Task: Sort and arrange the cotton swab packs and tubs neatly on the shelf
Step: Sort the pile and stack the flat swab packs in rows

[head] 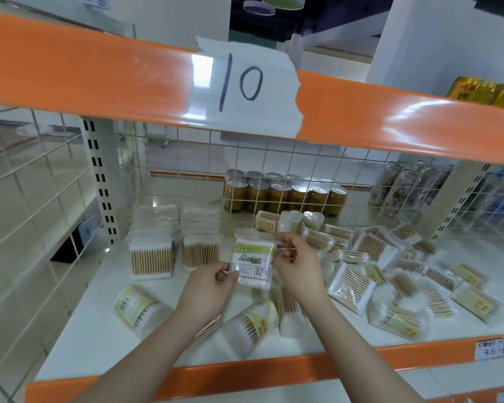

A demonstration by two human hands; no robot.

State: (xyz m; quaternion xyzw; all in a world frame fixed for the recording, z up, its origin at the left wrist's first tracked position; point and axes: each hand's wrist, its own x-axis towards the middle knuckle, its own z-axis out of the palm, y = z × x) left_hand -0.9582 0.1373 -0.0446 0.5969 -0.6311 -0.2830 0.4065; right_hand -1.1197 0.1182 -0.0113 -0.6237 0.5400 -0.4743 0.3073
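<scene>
Swab pack [252, 261] upright, long axis vertical, pinched between hands [253, 271].

White shelf [99, 330] with an orange front lip fills the lower frame. At left center, 2 neat stacks of swab packs [151, 251] stand upright. A loose heap of packs [390, 269] sprawls across the right. Along the lower edge, tubs [137, 308] lie on their sides. At upper center, gold cans [282, 193] sit behind the wire grid.
</scene>
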